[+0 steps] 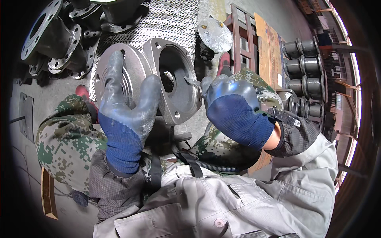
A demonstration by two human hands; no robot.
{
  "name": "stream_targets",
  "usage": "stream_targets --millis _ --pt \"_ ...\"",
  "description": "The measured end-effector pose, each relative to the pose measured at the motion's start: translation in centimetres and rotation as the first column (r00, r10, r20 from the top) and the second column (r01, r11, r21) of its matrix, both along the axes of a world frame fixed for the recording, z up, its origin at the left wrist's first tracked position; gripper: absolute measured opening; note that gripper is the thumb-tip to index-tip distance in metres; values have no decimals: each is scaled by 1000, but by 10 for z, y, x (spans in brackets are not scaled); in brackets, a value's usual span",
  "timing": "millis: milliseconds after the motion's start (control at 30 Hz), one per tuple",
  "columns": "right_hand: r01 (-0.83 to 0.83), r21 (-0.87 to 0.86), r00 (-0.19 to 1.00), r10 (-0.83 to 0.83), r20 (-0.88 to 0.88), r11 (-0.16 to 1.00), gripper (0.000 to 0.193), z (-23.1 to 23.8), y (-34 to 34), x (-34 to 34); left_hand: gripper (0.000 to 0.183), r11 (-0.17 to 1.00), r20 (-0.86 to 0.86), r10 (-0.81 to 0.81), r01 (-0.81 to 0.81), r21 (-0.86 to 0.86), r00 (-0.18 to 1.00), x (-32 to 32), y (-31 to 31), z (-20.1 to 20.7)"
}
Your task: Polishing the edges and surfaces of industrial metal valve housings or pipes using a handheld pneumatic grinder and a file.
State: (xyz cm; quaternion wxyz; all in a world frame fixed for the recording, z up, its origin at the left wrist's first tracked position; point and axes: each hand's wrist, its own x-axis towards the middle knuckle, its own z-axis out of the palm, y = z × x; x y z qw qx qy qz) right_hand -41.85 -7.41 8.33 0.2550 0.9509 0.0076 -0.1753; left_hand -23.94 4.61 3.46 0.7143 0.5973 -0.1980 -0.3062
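A grey flanged metal casting (pixel 174 113) lies in front of me. One end is a round, ringed flange; the other is a squarish flange with corner bolt holes around a wide bore. My left hand (pixel 129 99), in a blue glove with a grey coated palm, straddles the round flange's rim. One finger lies along its outer face and the thumb sits on the other side. My right hand (pixel 234 105), gloved alike, is closed around a narrow flat metal blade (pixel 192 81). The blade's tip reaches into the bore near its right wall; its handle is hidden in the fist.
Several dark flanged pipe fittings (pixel 49 43) stand at the upper left. A textured metal surface (pixel 170 20) lies beyond the casting. A round metal plate (pixel 216 36), a brown frame (pixel 240 37) and cardboard (pixel 268 51) are to the right, with stacked fittings (pixel 303 65) farther off.
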Motion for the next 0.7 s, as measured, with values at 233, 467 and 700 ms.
stream_targets --millis 233,467,700 --pt "81 19 996 -81 -24 997 31 10 1 17 70 991 389 53 -96 92 920 6 7 -2" --pt "87 -104 993 -77 90 991 41 8 -4 15 71 997 213 55 -65 40 976 1 2 -5" --pt "182 -12 981 -180 69 983 29 19 -6 28 69 995 274 59 -77 57 960 2 4 0"
